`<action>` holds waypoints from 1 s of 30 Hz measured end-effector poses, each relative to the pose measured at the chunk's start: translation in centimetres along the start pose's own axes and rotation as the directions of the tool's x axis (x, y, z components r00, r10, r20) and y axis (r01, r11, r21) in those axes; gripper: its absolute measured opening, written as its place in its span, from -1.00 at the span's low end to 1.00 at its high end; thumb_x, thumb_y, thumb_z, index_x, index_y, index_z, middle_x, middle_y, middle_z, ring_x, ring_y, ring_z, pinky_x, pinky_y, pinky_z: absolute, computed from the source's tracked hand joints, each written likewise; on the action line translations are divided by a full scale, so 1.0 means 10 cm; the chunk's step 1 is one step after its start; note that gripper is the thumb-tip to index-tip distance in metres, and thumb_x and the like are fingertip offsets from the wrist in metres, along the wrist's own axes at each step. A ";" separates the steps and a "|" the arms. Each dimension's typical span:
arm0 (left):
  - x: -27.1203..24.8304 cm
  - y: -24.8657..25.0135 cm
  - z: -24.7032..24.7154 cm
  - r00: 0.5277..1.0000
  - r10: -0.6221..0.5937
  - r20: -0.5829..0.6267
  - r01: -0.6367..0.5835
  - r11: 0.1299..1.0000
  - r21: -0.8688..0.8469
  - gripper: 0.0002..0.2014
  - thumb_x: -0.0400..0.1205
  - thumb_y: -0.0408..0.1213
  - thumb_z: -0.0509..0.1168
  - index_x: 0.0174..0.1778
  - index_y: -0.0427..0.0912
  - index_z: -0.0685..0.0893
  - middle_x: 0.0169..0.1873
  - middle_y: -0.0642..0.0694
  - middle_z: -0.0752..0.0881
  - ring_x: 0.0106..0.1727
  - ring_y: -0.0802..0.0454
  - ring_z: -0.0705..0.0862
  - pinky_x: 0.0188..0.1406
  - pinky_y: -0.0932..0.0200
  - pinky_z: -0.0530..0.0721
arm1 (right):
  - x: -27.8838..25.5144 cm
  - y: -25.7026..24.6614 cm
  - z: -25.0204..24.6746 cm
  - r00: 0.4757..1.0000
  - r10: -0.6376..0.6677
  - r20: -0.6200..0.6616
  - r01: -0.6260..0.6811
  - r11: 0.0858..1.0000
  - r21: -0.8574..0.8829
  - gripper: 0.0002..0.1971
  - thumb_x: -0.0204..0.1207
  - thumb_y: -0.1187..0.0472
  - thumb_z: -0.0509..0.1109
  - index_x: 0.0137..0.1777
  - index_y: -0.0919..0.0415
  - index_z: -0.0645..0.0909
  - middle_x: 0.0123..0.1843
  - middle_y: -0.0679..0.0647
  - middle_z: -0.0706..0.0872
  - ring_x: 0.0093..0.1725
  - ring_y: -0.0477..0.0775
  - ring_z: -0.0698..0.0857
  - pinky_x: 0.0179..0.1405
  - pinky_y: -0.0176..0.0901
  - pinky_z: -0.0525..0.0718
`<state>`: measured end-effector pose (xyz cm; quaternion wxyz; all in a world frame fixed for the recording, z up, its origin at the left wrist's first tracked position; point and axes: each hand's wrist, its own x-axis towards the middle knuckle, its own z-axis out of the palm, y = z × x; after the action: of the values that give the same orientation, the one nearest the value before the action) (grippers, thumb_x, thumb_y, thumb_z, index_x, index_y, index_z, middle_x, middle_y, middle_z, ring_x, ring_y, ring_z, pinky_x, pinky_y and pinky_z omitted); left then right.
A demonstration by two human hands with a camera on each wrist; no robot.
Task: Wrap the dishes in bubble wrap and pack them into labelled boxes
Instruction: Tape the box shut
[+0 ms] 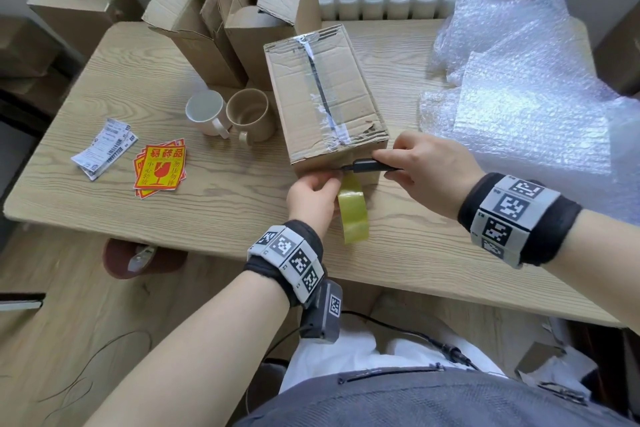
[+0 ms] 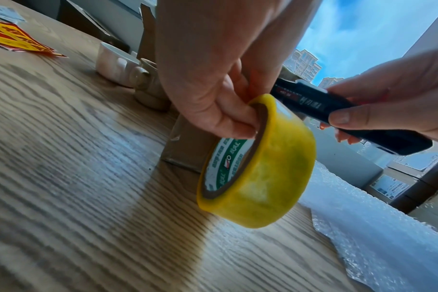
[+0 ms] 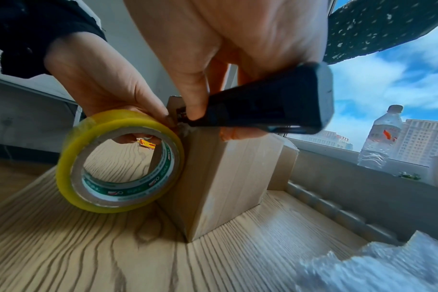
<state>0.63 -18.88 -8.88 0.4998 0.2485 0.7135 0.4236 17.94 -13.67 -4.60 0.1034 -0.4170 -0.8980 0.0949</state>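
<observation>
On the wooden table [image 1: 104, 87], nearest the person, a closed cardboard box [image 1: 325, 94] lies with clear tape running down its top seam and over the near end. At that end the left hand [image 1: 311, 198] holds a yellow tape roll [image 2: 260, 168], fingers hooked through its core, while the right hand [image 1: 426, 170] grips a black utility knife [image 3: 268, 106], thumb pressing near its tip. To cut well, I judge the roll should pull the strip taut and slightly away from the cardboard, the blade crossing it close to the box face and away from the left fingers; then the loose end wants smoothing flat.

Two tall boxes [image 1: 242, 10] stand open at the back; whatever is in them cannot be seen from this angle. The taped box's contents are hidden too. Loose bubble wrap [image 1: 530, 80] is heaped on the right of the table. A white mug [image 1: 206, 113] and a tan mug [image 1: 249, 114] stand unwrapped, both empty, just left of the taped box. Red and yellow fragile stickers [image 1: 161, 166] and paper labels [image 1: 105, 146] lie further left, none yet on the taped box, as far as its visible sides show.
</observation>
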 end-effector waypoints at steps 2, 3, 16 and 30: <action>0.01 -0.01 0.01 1.000 0.012 -0.019 -0.011 1.000 0.022 -0.87 0.46 -0.10 0.41 -0.20 -0.07 0.73 -0.12 -0.21 0.81 -0.05 -0.22 0.78 0.03 -0.20 0.75 | 0.05 -0.03 -0.03 0.999 -0.004 0.032 0.005 1.000 -0.022 -0.78 0.36 0.33 0.53 0.01 0.18 0.76 -0.25 0.21 0.66 -0.35 0.28 0.66 -0.49 -0.13 0.48; 0.02 -0.02 0.01 1.000 0.016 -0.027 -0.015 0.999 0.030 -0.82 0.40 -0.06 0.40 -0.22 -0.08 0.73 -0.15 -0.21 0.81 -0.07 -0.22 0.79 0.02 -0.23 0.75 | 0.07 -0.05 -0.04 0.999 -0.006 0.046 0.008 0.999 -0.038 -0.79 0.40 0.33 0.49 0.03 0.17 0.75 -0.23 0.20 0.65 -0.31 0.28 0.65 -0.48 -0.12 0.48; 0.01 0.02 -0.05 0.999 0.031 -0.042 -0.028 0.998 0.060 -0.84 0.45 -0.09 0.44 -0.24 -0.10 0.75 -0.18 -0.16 0.82 -0.04 -0.20 0.78 0.08 -0.25 0.72 | 0.10 -0.03 -0.08 0.972 0.144 0.184 -0.107 0.974 -0.198 -0.74 0.64 0.15 0.21 0.26 0.03 0.62 0.01 0.10 0.60 -0.02 0.20 0.61 -0.41 -0.17 0.28; -0.11 -0.12 -0.26 0.995 0.032 0.093 -0.050 0.979 0.198 -0.94 0.61 -0.28 0.37 -0.15 -0.03 0.69 -0.17 -0.12 0.71 -0.11 -0.03 0.67 -0.10 0.01 0.72 | -0.13 0.19 0.69 0.794 0.361 0.489 -0.416 0.909 0.005 -0.76 0.59 0.12 0.31 0.24 0.04 0.60 0.12 0.07 0.65 0.20 0.18 0.58 0.05 -0.04 0.60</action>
<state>-1.28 -21.33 -8.99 0.4949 0.3307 0.7241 0.3484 18.30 -14.04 -11.85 -0.1196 -0.5496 -0.7835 0.2642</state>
